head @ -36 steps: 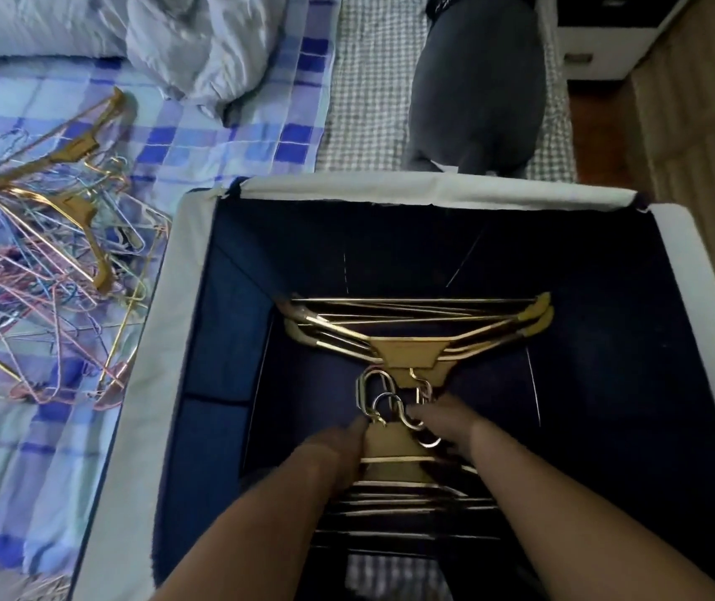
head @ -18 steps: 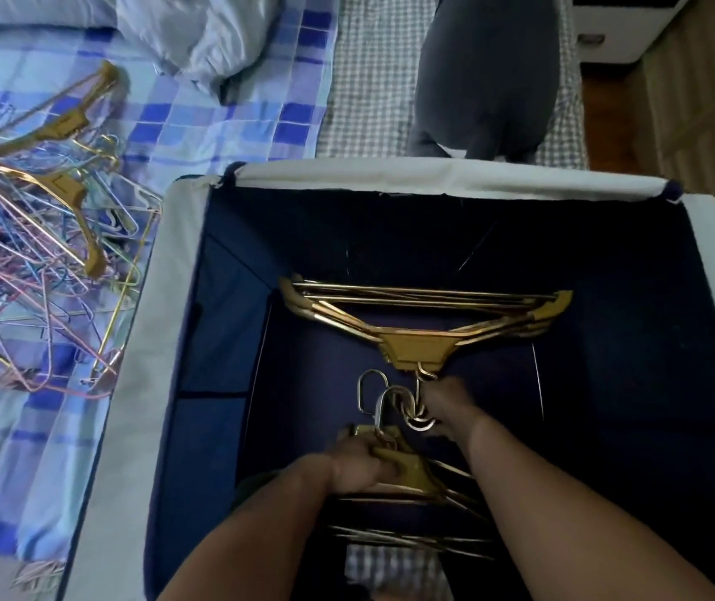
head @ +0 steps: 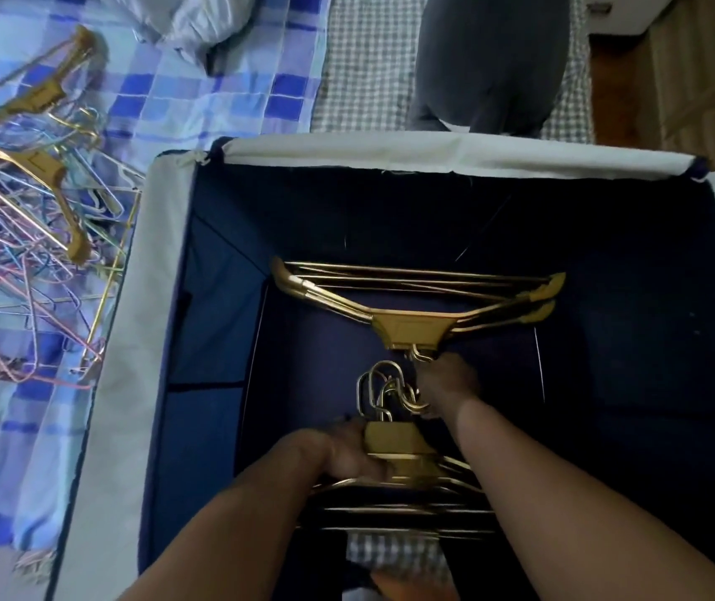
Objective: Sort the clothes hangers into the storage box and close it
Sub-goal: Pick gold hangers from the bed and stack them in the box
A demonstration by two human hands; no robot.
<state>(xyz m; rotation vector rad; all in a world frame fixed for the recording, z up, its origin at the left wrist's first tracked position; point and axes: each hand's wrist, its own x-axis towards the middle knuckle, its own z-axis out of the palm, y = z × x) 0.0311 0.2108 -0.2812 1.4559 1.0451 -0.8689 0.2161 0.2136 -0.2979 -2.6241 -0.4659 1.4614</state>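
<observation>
Inside the storage box [head: 99, 427], the far gold hanger stack [head: 412, 305] has been slid back from the near gold hanger stack [head: 395, 453]. The left hand [head: 347, 453] grips the near stack; the right hand [head: 447, 383] appears closed on the hooks [head: 384, 390]. A wire hanger pile [head: 30, 236] remains left of the box.

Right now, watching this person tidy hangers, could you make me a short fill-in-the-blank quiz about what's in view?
1. Both hands reach into the ____ storage box.
2. The hangers inside the box are ____ in colour.
3. The tangled hanger pile lies on a blue checked ____.
4. The left hand grips the ____ bundle of hangers.

Missing words: open; gold; blanket; nearer
</observation>
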